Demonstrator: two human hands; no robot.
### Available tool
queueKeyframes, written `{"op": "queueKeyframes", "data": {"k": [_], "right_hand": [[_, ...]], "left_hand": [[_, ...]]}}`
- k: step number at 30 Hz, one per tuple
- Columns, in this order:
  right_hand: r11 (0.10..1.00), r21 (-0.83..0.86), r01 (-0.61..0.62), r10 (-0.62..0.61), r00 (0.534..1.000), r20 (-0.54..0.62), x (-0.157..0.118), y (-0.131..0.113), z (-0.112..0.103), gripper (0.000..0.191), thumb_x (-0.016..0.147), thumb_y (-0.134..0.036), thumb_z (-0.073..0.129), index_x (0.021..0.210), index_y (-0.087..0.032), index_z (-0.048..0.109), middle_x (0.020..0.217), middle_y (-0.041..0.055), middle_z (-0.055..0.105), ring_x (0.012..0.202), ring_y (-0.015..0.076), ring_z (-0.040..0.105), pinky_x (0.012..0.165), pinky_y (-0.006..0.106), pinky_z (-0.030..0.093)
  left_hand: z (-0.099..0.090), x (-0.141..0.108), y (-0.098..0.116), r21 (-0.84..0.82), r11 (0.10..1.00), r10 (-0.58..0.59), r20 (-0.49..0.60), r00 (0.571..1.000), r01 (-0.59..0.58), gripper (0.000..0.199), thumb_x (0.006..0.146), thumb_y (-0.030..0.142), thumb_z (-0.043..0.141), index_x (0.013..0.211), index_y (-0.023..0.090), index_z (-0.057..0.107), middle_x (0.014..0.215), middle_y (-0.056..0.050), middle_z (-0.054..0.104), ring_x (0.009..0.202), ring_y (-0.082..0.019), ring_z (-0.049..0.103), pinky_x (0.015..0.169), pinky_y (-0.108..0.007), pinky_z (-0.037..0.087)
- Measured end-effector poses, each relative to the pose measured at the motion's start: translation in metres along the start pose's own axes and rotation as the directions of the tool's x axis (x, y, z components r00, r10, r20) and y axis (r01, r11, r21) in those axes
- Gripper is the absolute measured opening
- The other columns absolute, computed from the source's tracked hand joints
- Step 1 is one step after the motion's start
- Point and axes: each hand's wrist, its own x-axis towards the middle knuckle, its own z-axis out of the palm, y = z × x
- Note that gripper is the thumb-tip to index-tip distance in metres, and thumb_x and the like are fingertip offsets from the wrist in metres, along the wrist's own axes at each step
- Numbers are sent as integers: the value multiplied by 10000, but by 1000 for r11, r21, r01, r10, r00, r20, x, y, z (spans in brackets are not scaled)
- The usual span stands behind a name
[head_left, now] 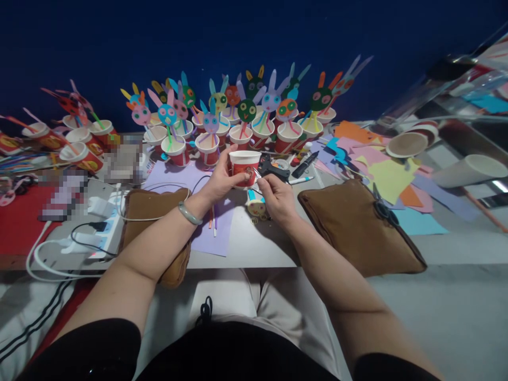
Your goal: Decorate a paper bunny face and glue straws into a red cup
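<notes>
Above the table's middle, my left hand (223,177) is closed around a red paper cup (238,165) with a white rim, held upright. My right hand (277,197) pinches a slim, pointed metal tool (257,173), its tip at the cup's right side. Most of the tool is hidden by my fingers, so its kind is unclear. Just below the cup lies a pale yellow paper rabbit head (256,207) with blue ears. A lilac paper sheet (212,241) is under my left wrist. Behind the cup rests a black glue gun (273,168).
Several red cups (174,151) with paper rabbit heads on straws stand along the back. Brown padded cushions (357,227) flank my forearms; black scissors (383,209) lie on the right one. Coloured paper scraps (384,169) are to the right, a power strip (111,225) with cables left.
</notes>
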Motion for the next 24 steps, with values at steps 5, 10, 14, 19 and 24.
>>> {"op": "queueKeyframes", "data": {"k": [5, 10, 14, 19, 24], "right_hand": [[999, -35, -11, 11, 1000, -14, 0, 1, -1, 535, 939, -711, 459, 721, -225, 500, 599, -36, 420, 582, 122, 349, 588, 287, 303], [999, -48, -6, 5, 1000, -14, 0, 2, 0, 551, 934, -729, 448, 724, -223, 505, 600, -34, 422, 583, 122, 358, 578, 283, 296], [998, -56, 1, -3, 1000, -24, 0, 3, 1, 535, 944, -707, 452, 725, -222, 513, 601, -32, 435, 584, 122, 365, 581, 282, 304], [999, -54, -1, -1, 1000, -29, 1, 5, 0, 502, 949, -667, 480, 727, -219, 523, 596, -34, 450, 573, 117, 368, 580, 282, 300], [998, -62, -11, 9, 999, -31, 1, 6, 0, 503, 946, -674, 479, 727, -223, 522, 582, -37, 434, 564, 120, 367, 573, 285, 299]], "left_hand": [[5, -2, 6, -12, 999, 40, -16, 999, -40, 881, 654, 328, 858, 1422, 298, 427, 1476, -95, 487, 1311, -262, 543, 1104, -399, 448], [6, -4, 11, -32, 999, -18, 11, 1000, 19, 884, 643, 321, 863, 1406, 281, 419, 1327, -90, 601, 1186, -247, 624, 1054, -407, 490], [6, -6, 14, -57, 997, -47, 36, 998, 49, 877, 619, 294, 865, 1378, 267, 425, 1230, -72, 647, 1143, -243, 646, 1028, -399, 502], [6, -6, 17, -112, 986, -119, 53, 991, 124, 749, 639, 263, 772, 1311, 270, 442, 1111, -30, 673, 1037, -220, 669, 915, -361, 536], [9, -6, 21, -150, 971, -184, 21, 983, 185, 579, 695, 278, 584, 1258, 277, 448, 1148, -31, 675, 1092, -250, 667, 856, -377, 555]]}}
